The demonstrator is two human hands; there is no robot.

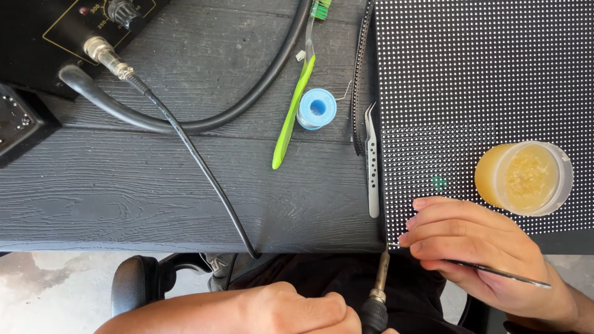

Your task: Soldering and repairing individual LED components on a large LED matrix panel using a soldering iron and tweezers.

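Note:
My left hand (297, 309) is closed around the black handle of a soldering iron (378, 291), whose metal tip points up at the near left corner of a black panel dotted with small white points (482, 74). My right hand (476, 247) rests on that corner and pinches a thin dark metal tool (501, 272) that sticks out to the right. Both hands meet at the table's near edge.
A jar of yellow paste (525, 178) stands on the panel beside my right hand. Silver tweezers (371, 167), a blue solder spool (317, 108), a green toothbrush (296, 105) and a black cable (198, 161) from a black station (62, 31) lie on the dark wooden table (154, 198).

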